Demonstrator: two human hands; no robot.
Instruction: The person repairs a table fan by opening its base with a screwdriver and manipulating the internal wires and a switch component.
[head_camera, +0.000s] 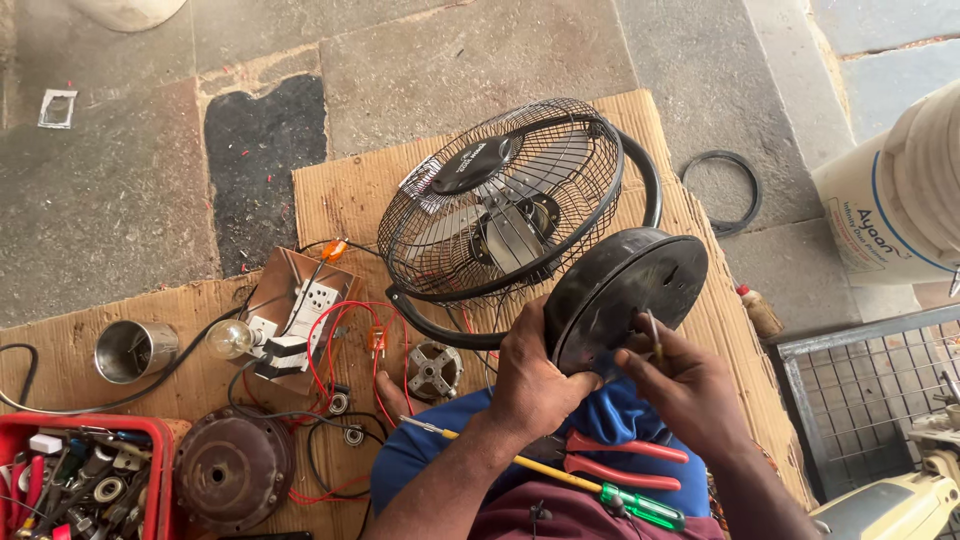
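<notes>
We see a steel cup (132, 349) on the cardboard (345, 195), a bulb (229, 339) on the test board (297, 312) beside it, and red wires (340, 330) trailing. A red tray (80, 425) of tools sits left; red pliers (625, 458) lie on the lap.

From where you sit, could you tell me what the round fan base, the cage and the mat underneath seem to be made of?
The round fan base, steadied by the left hand, looks like black moulded plastic: matte, dusty, with a moulded rim. The cage appears to be thin steel wire painted black, with fine spokes. The mat is brown corrugated cardboard, frayed at its edges.
</notes>
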